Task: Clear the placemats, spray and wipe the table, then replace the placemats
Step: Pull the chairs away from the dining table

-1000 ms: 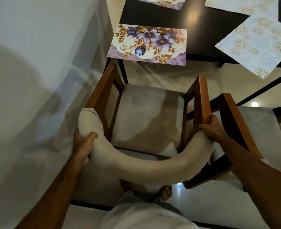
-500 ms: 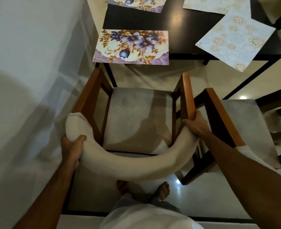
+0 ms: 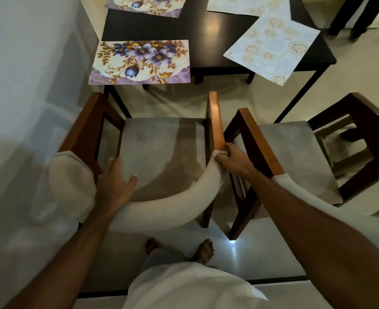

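Hands first: the right hand [image 3: 232,160] is clenched on the right end of the padded backrest [image 3: 161,210] of the near chair [image 3: 161,150], fingers curled over the top where the cushion meets the wooden arm. The left hand [image 3: 114,186] is released, palm down and fingers spread, hovering just above the backrest toward its left end, whether it touches the cushion I cannot tell. Both forearms reach in from six o'clock, with bare feet [image 3: 203,250] on the tiled floor below. A second chair [image 3: 295,157] stands just beside the first at three o'clock, their wooden arms nearly touching. Beyond the chairs, at twelve o'clock, sits the dark table [image 3: 206,41]. On its near left corner lies a floral placemat [image 3: 140,61], long axis running nine to three, parallel to the table's near edge, its near edge and left end hanging past the tabletop. At one o'clock a pale patterned placemat [image 3: 273,45] lies skewed, long axis pointing from seven to one, its near corner jutting over the edge. Two more mats are cut off by the top of the view: another floral one [image 3: 148,5] at eleven o'clock and a pale one [image 3: 246,4] at twelve. A wall [image 3: 27,85] fills the side at nine o'clock
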